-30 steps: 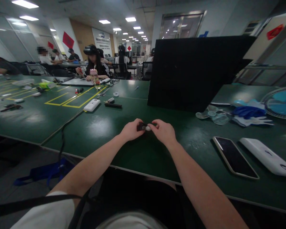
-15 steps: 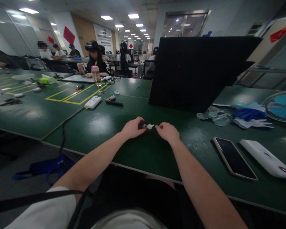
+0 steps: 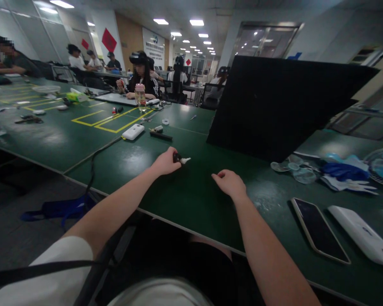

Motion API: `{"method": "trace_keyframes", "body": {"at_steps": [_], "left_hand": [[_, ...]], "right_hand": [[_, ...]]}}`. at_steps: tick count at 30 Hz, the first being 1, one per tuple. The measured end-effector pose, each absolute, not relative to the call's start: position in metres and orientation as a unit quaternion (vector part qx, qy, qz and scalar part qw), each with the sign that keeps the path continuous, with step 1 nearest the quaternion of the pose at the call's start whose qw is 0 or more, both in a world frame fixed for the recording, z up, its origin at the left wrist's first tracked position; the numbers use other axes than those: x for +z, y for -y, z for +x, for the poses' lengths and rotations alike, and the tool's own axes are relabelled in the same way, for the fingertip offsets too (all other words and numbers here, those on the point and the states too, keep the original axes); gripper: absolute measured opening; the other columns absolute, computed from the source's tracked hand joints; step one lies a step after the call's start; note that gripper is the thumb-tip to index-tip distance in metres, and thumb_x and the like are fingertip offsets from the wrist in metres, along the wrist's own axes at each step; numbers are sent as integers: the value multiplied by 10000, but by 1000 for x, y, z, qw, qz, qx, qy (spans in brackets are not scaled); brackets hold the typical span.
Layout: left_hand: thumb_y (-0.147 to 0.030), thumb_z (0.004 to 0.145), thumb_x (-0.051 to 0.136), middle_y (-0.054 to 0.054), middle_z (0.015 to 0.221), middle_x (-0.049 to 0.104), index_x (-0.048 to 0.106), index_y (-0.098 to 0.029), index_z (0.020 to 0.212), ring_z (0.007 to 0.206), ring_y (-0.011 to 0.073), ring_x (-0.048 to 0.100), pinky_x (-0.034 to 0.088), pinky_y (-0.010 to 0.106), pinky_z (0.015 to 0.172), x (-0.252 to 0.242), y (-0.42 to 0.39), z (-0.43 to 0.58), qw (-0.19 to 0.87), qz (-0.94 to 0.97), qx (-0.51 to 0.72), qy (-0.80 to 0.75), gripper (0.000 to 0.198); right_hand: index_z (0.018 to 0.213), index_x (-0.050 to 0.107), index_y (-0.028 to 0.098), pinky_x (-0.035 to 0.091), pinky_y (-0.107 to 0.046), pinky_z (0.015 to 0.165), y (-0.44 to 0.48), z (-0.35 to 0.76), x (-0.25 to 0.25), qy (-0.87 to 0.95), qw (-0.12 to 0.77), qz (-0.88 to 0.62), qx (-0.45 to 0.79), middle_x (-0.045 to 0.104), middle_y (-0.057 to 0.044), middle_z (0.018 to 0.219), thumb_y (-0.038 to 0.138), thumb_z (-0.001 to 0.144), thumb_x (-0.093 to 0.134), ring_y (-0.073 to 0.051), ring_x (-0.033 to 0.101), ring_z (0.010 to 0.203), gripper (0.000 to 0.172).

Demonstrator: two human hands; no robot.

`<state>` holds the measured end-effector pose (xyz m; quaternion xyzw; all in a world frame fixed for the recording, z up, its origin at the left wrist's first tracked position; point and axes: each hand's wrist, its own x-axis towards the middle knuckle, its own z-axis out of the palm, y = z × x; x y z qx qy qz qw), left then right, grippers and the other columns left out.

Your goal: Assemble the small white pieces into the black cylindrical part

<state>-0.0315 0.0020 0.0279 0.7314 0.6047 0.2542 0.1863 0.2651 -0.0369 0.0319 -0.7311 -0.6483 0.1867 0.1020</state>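
My left hand (image 3: 166, 162) is closed round a small black part with a white tip (image 3: 181, 160), held just above the green table (image 3: 191, 199). My right hand (image 3: 230, 183) rests on the table a hand's width to the right of it, fingers loosely curled, with nothing visible in them. The two hands are apart.
A large black board (image 3: 274, 106) stands behind the hands. To the right lie a phone (image 3: 319, 229), a white power bank (image 3: 364, 236), blue gloves (image 3: 341, 170) and clear lids (image 3: 295, 170). Further left are a white device (image 3: 133, 131), a black bar (image 3: 161, 136), yellow floor-tape outlines and seated people.
My right hand has let go of the small part and drawn back to the right. My left hand has carried the part away to the left and further out. The view has shifted.
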Motion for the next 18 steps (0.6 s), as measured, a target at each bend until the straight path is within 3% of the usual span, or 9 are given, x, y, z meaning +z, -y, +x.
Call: {"method": "trace_keyframes", "body": {"at_steps": [6, 9, 13, 16, 18], "left_hand": [[-309, 776, 687, 110, 1202, 662, 510, -219, 1260, 1102, 294, 624, 480, 428, 979, 37, -3, -114, 42, 734, 213, -644, 524], [-218, 747, 656, 109, 1278, 628, 570, -222, 1210, 1279, 311, 519, 319, 486, 1158, 40, 2, -137, -26, 785, 187, -591, 470], [-172, 726, 631, 104, 1282, 627, 627, -240, 1146, 1334, 329, 461, 174, 565, 1212, 37, 4, -156, -50, 815, 199, -541, 426], [-202, 727, 650, 107, 1276, 629, 622, -241, 1144, 1328, 342, 467, 194, 581, 1201, 25, -1, -169, -54, 775, 249, -579, 420], [-246, 739, 666, 126, 1250, 634, 588, -216, 1175, 1271, 340, 520, 298, 552, 1161, 14, -10, -178, -38, 700, 309, -643, 444]], "right_hand": [[1072, 682, 224, 543, -341, 626, 38, 263, 31, 649, 114, -728, 192, 724, -103, 1027, 570, 911, 556, -239, 689, 823, 402], [1081, 678, 225, 546, -350, 638, 38, 263, 31, 646, 108, -730, 195, 722, -101, 1021, 574, 913, 555, -240, 689, 822, 407], [1109, 674, 220, 544, -349, 638, 37, 265, 31, 651, 96, -728, 194, 721, -100, 1021, 586, 919, 537, -238, 686, 822, 434], [1111, 675, 226, 540, -341, 649, 36, 264, 31, 647, 84, -736, 181, 720, -88, 1035, 592, 922, 526, -236, 684, 855, 438], [1102, 680, 233, 538, -338, 660, 35, 263, 32, 642, 78, -742, 173, 720, -81, 1046, 595, 919, 529, -236, 682, 879, 433]]}}
